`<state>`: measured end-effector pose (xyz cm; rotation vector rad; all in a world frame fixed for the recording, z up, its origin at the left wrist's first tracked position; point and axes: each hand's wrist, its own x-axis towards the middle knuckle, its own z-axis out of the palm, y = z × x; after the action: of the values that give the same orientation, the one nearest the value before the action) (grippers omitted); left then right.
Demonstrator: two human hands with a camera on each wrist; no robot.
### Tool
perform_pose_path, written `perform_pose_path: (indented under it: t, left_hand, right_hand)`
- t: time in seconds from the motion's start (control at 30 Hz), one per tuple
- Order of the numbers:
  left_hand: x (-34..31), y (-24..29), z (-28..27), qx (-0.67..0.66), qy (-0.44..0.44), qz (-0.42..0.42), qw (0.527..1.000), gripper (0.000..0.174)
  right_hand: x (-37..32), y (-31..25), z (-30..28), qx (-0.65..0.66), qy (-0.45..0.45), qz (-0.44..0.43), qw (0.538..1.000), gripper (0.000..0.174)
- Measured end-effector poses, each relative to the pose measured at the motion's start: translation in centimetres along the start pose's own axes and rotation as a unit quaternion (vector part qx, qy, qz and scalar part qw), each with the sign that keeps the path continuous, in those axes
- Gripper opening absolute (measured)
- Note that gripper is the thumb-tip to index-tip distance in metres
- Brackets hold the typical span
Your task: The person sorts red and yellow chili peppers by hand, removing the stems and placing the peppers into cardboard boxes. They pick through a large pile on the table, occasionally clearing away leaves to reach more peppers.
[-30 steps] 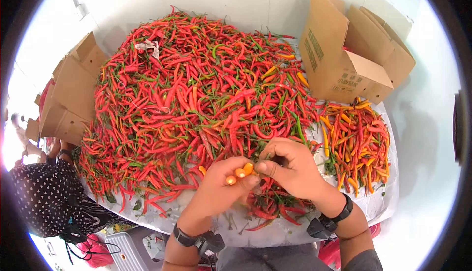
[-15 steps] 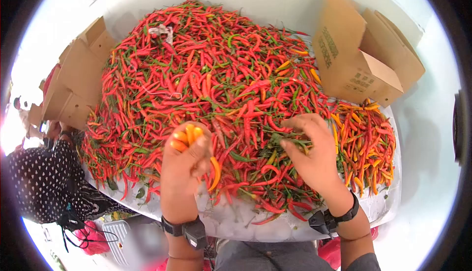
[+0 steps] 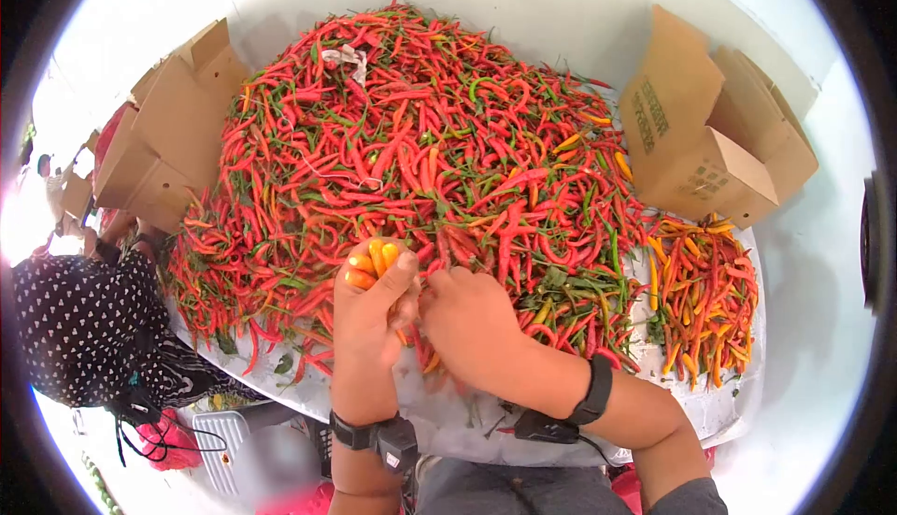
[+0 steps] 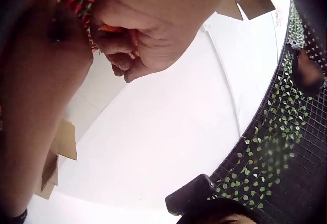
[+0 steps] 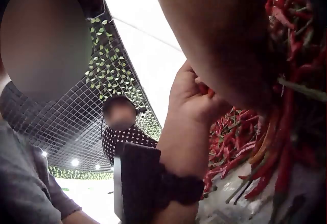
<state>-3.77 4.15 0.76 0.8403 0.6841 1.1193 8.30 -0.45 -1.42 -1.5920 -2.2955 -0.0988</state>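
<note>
In the head view my left hand [image 3: 366,319] grips a few orange chili peppers [image 3: 377,255], their ends poking out above the curled fingers. The left wrist view shows the fingers bent round them, with a bit of red between. My right hand [image 3: 467,319] has crossed over to sit beside the left one, fingertips close to its palm side at the front of the big heap of red chili peppers [image 3: 392,169]. Its fingertips are largely hidden, so I cannot tell what they hold. Leafy green stems [image 3: 570,291] lie among chilies right of it.
A smaller pile of orange and red chilies [image 3: 705,300] lies at the right of the covered table [image 3: 448,436]. Cardboard boxes stand open at the back right [image 3: 673,150] and left [image 3: 177,141]. Another person in a dotted garment [image 3: 84,328] is at the left.
My right hand went from beside the left hand out to the leafy stems on the right, then back leftward to it. The left hand moved left, keeping the orange chilies.
</note>
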Motion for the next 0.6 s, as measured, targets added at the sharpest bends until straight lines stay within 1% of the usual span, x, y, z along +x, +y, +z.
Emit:
perform_pose_path:
  t: [0.03,0.07,0.1,0.13,0.2,0.23,0.33,0.37,0.47,0.5,0.6]
  left_hand:
    - [0.0,-0.1,0.1,0.005,0.005,0.005,1.000,0.007]
    - [0.0,-0.2,0.2,0.011,0.009,0.010,1.000,0.007]
    - [0.0,-0.2,0.0,0.013,-0.006,0.019,1.000,0.008]
    - [-0.1,-0.2,0.2,0.012,0.006,0.019,1.000,0.008]
    - [-0.3,-0.3,0.7,0.010,0.028,0.014,0.999,0.010]
    - [-0.4,-0.5,0.6,0.037,0.013,0.027,0.999,0.012]
    - [-1.4,-1.0,2.8,0.061,0.013,0.002,0.998,0.013]
    - [-1.4,-1.7,2.3,0.062,-0.062,-0.008,0.996,0.014]
    - [-2.9,-3.1,4.3,0.038,-0.047,-0.112,0.992,0.014]
    - [-3.0,-3.8,5.2,-0.004,-0.014,-0.124,0.992,0.016]
    - [-3.1,-3.1,5.0,-0.055,-0.098,-0.244,0.963,0.020]
  right_hand:
    - [-0.1,0.2,-0.1,0.005,-0.002,-0.005,1.000,0.010]
    - [-0.3,0.4,-0.6,0.056,0.008,0.012,0.998,0.012]
    - [-0.4,0.6,-1.3,0.107,0.020,0.030,0.994,0.014]
    - [-0.6,0.7,-2.1,0.157,0.033,0.048,0.986,0.016]
    - [-1.6,1.5,-3.6,0.252,0.067,0.088,0.961,0.018]
    - [-2.1,1.9,-4.5,0.296,0.085,0.109,0.945,0.020]
    - [-3.7,2.3,-7.6,0.392,0.109,0.151,0.901,0.021]
    - [-4.2,2.3,-7.5,0.389,0.154,0.147,0.896,0.020]
    - [-5.4,2.7,-7.3,0.381,0.192,0.163,0.890,0.020]
    - [-5.9,2.9,-7.3,0.379,0.196,0.173,0.888,0.022]
    - [-7.2,3.8,-7.3,0.327,0.207,0.169,0.907,0.025]
